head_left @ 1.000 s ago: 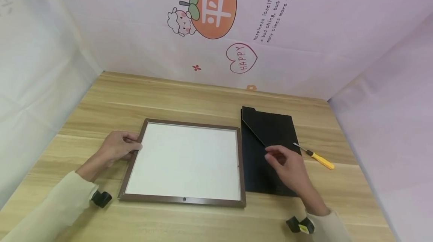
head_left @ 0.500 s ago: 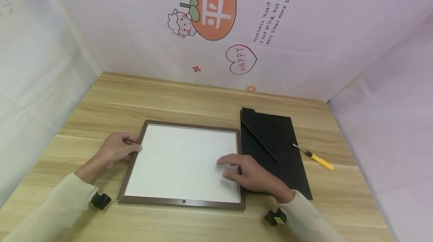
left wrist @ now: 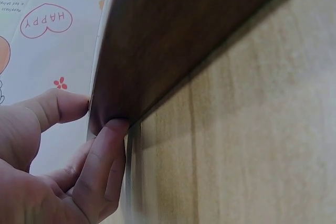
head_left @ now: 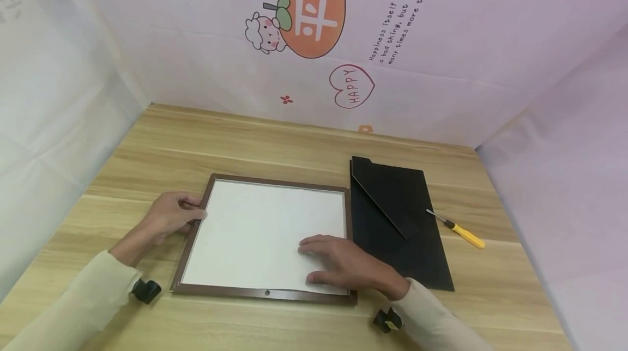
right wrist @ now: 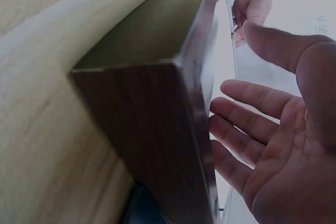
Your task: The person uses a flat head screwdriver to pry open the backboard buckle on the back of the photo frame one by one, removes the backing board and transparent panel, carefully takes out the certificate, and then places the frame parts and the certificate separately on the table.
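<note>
A brown picture frame [head_left: 221,289] lies flat on the table, with a white sheet [head_left: 255,231] filling its inside. My left hand [head_left: 171,217] pinches the frame's left side. In the left wrist view, the thumb is at the top edge of the brown side wall [left wrist: 157,35] and the fingers [left wrist: 100,166] are at its lower edge. My right hand [head_left: 348,264] reaches over the frame's right side, its spread fingers resting on the sheet near the lower right. In the right wrist view, these fingers [right wrist: 244,132] look nearly straight beside the frame's corner [right wrist: 142,114].
Right of the frame lies a black backboard [head_left: 427,253] with a folding stand flap [head_left: 378,187]. Beside it is a yellow-handled screwdriver [head_left: 466,235], its tip near the board's edge. Fabric walls enclose the wooden table [head_left: 245,138] at the back and sides.
My right hand has moved left from the black backboard's flap onto the white sheet, and its fingers have spread. My left hand keeps its hold on the frame.
</note>
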A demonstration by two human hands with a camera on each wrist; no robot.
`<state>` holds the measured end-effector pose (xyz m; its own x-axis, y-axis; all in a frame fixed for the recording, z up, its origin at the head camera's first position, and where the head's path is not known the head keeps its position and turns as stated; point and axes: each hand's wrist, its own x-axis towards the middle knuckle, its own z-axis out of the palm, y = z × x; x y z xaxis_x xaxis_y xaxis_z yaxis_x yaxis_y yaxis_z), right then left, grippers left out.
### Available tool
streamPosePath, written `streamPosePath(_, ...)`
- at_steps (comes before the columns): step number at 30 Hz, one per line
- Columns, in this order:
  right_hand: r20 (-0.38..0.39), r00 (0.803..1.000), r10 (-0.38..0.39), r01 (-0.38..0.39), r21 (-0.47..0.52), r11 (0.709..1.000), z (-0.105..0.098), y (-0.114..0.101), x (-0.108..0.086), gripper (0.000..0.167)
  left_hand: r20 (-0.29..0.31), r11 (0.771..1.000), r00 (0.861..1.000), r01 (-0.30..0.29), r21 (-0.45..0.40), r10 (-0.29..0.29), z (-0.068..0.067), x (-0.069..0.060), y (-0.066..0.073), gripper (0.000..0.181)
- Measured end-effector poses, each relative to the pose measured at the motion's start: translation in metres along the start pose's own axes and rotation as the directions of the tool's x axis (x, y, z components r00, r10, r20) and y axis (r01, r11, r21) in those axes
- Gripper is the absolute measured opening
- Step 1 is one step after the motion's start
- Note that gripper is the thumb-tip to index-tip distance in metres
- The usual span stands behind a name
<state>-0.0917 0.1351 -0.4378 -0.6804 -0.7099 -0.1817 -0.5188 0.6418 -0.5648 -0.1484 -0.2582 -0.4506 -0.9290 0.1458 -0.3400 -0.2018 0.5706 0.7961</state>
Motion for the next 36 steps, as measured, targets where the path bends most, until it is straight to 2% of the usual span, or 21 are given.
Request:
streamPosePath(5,0.031,0.998,0.049,-0.046,-0.086,0.995,0.005,-0.003,0.003,0.07,0.002,1.0,1.0,0.005,-0.001,-0.005,0.0,0.0,0.0,0.05)
streamPosePath(8,0.035,0.997,0.063,-0.058,-0.127,0.99,0.007,-0.006,0.004,0.075,0.003,1.0,1.0,0.007,-0.003,-0.007,0.0,-0.001,0.001,0.05)
streamPosePath(15,-0.014,0.998,0.059,-0.06,-0.211,0.976,0.013,-0.014,0.007,0.07,0.007,1.0,1.0,0.005,0.004,-0.005,0.001,-0.002,0.001,0.049)
streamPosePath(19,-0.071,0.997,0.023,-0.043,-0.301,0.953,0.019,-0.017,0.01,0.068,0.007,1.0,1.0,0.008,0.002,-0.008,0.001,-0.002,0.002,0.05)
streamPosePath(23,-0.06,0.998,-0.011,-0.013,-0.384,0.923,0.018,-0.019,0.011,0.065,0.003,1.0,1.0,0.007,-0.003,-0.007,0.001,-0.002,0.003,0.05)
streamPosePath(26,-0.025,0.997,-0.072,0.053,-0.451,0.891,0.016,-0.019,0.011,0.06,0.003,1.0,1.0,0.003,-0.005,-0.003,0.0,-0.003,0.004,0.049)
streamPosePath(28,-0.018,0.989,-0.146,0.118,-0.496,0.86,0.015,-0.019,0.011,0.052,0.007,1.0,1.0,0.001,-0.007,-0.001,0.0,-0.003,0.004,0.048)
streamPosePath(32,-0.059,0.95,-0.308,0.22,-0.575,0.788,0.018,-0.018,0.011,0.026,0.031,1.0,1.0,0.005,-0.024,-0.005,-0.001,-0.003,0.003,0.05)
streamPosePath(34,-0.087,0.927,-0.365,0.237,-0.619,0.749,0.022,-0.02,0.01,0.019,0.046,0.999,0.999,0.008,-0.036,-0.006,-0.002,-0.003,0.002,0.051)
streamPosePath(36,-0.096,0.917,-0.388,0.232,-0.661,0.713,0.025,-0.023,0.009,0.012,0.06,0.999,0.998,0.005,-0.046,-0.003,-0.003,-0.003,0.001,0.052)
